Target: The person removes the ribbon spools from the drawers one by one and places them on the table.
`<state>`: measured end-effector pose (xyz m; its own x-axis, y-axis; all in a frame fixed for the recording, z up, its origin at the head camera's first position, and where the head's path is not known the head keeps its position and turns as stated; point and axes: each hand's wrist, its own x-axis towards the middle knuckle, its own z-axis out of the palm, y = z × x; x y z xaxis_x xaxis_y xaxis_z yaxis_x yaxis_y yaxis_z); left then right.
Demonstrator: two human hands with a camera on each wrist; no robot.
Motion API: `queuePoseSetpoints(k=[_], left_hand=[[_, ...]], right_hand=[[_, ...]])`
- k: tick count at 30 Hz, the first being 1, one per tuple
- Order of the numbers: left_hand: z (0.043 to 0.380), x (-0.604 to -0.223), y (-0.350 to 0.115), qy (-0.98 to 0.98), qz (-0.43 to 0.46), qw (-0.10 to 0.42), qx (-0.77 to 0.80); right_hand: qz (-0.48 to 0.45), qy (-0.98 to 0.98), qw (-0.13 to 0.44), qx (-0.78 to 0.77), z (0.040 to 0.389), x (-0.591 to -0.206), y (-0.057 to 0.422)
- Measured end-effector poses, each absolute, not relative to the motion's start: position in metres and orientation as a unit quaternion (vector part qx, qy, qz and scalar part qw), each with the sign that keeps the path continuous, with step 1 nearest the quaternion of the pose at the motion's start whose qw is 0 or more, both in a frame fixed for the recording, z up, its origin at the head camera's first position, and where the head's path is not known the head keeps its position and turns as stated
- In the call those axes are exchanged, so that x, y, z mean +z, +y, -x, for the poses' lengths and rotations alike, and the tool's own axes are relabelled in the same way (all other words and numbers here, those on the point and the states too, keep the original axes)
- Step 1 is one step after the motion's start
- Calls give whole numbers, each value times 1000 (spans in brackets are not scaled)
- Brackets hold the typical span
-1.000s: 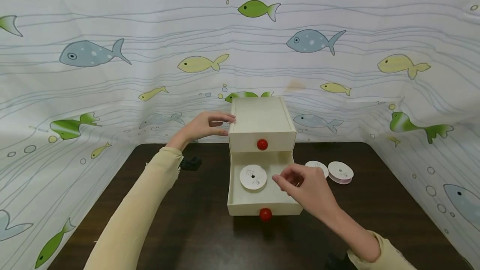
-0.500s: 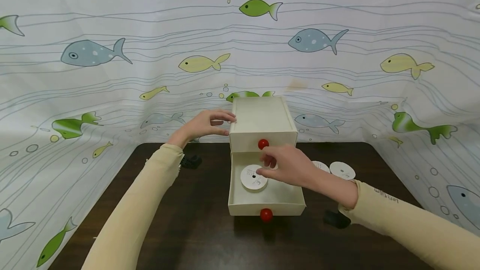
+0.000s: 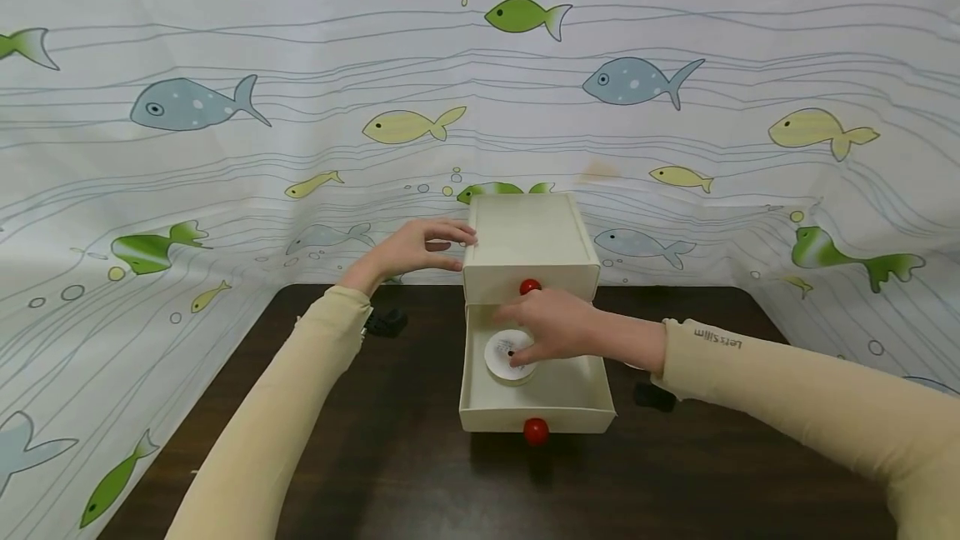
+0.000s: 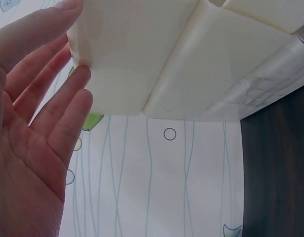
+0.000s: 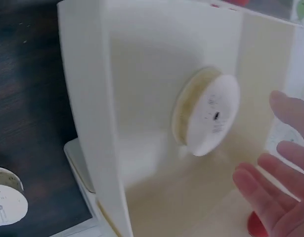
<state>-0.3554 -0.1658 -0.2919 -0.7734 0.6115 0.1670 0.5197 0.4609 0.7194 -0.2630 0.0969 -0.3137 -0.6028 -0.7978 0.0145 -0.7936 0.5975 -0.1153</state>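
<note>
A small cream two-drawer cabinet [image 3: 532, 227] stands with its lower drawer [image 3: 495, 419] pulled out. Inside that drawer lies a ribbon spool [image 3: 501, 357] with white round faces and a pale yellowish winding [image 5: 189, 106]. My right hand [image 3: 557, 325] reaches in over the drawer, thumb overlapping the spool in the head view. In the right wrist view its loosely bent fingers [image 5: 285, 165] are apart from the spool and hold nothing. My left hand [image 3: 416, 250] rests its fingertips on the cabinet's upper left side, thumb near the front corner; its palm [image 4: 30, 168] shows bare.
Red round knobs sit on the upper drawer [image 3: 530, 285] and the lower drawer [image 3: 536, 432]. Another ribbon spool [image 5: 8, 202] lies on the dark table [image 3: 405, 473], right of the cabinet. A fish-patterned cloth [image 3: 315, 48] hangs close behind.
My right hand has moved left from the drawer's right side to over the spool, its forearm now covering the spools on the table. My left hand has stayed on the cabinet.
</note>
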Motion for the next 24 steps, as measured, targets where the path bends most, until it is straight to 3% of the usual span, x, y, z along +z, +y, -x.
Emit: queuePoseSetpoints(k=[11,24], left_hand=[[353,-291,-166,858,-330,56,391],[355,-294,-166,853,-334,53,399]], right_hand=[[462,876,139,-3,279,-326,83],[450,875,174,54,288,-337,76]])
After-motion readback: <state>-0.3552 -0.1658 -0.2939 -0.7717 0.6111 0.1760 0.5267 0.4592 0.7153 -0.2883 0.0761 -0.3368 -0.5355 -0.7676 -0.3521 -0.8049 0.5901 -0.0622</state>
